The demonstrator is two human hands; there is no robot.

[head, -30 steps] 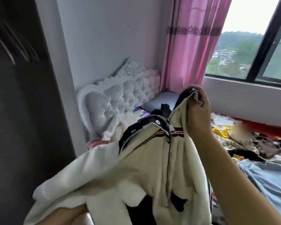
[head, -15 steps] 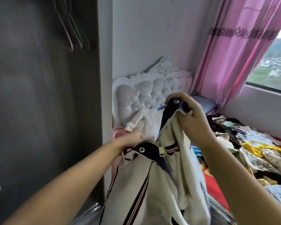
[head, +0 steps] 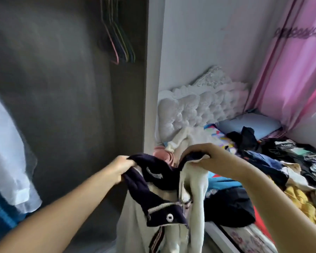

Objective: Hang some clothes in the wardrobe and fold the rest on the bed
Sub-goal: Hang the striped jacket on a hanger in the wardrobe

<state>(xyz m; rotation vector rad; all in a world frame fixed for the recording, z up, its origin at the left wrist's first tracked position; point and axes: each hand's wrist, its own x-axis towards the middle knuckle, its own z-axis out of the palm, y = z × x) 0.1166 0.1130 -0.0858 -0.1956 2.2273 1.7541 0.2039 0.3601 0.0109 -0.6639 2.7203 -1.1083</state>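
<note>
A cream jacket (head: pixel 193 207) with a dark navy collar and a zip hangs between my hands in front of the open wardrobe (head: pixel 66 110). My left hand (head: pixel 121 168) grips the navy collar on its left side. My right hand (head: pixel 203 155) pinches the collar's other end, a little higher. Several coloured empty hangers (head: pixel 119 42) hang from the rail at the wardrobe's upper right. The bed (head: pixel 244 240) at the right carries a heap of loose clothes (head: pixel 288 168).
A white garment (head: pixel 5 154) hangs at the wardrobe's left edge. A white tufted headboard (head: pixel 199 108) stands against the wall, with a blue pillow (head: pixel 250 123) beside it. A pink curtain (head: pixel 297 70) hangs at the far right. The wardrobe's side panel (head: pixel 153 88) separates it from the bed.
My view has swung left from the window to the wardrobe. My left hand has come up and taken the collar, and both hands have spread the collar apart.
</note>
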